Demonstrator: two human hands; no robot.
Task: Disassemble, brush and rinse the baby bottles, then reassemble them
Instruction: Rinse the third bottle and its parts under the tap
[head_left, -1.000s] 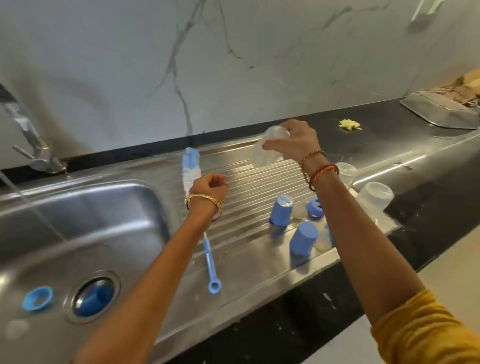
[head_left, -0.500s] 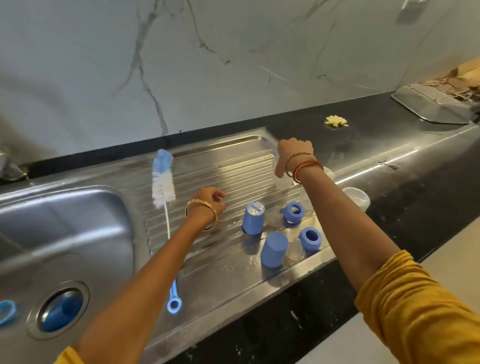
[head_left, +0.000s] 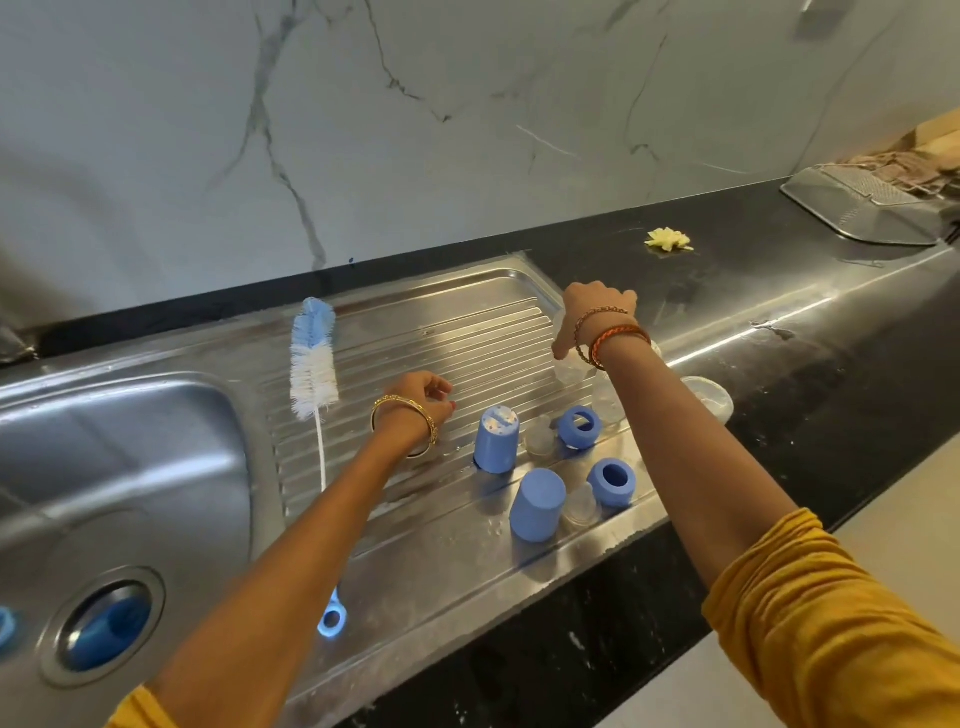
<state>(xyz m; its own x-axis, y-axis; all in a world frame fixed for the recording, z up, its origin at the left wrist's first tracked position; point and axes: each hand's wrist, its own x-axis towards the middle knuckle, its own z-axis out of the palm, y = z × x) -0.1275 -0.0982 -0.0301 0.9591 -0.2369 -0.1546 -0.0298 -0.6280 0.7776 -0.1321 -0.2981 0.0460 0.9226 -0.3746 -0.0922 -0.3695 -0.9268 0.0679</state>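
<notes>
Steel drainboard (head_left: 441, 332): right hand (head_left: 592, 317) grips upright clear bottle (head_left: 569, 366) from above; left hand (head_left: 421, 402), fingers loosely curled and empty, farther off at 8 o'clock.

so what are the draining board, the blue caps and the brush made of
Draining board: looks like stainless steel, brushed and shiny, with pressed ribs and bright reflections.
Blue caps: probably moulded plastic, opaque, matte, uniform in colour.
Brush: soft blue and white bristles, likely nylon or sponge, too fuzzy to tell; a thin white stem ends in a blue loop, apparently plastic.
</notes>
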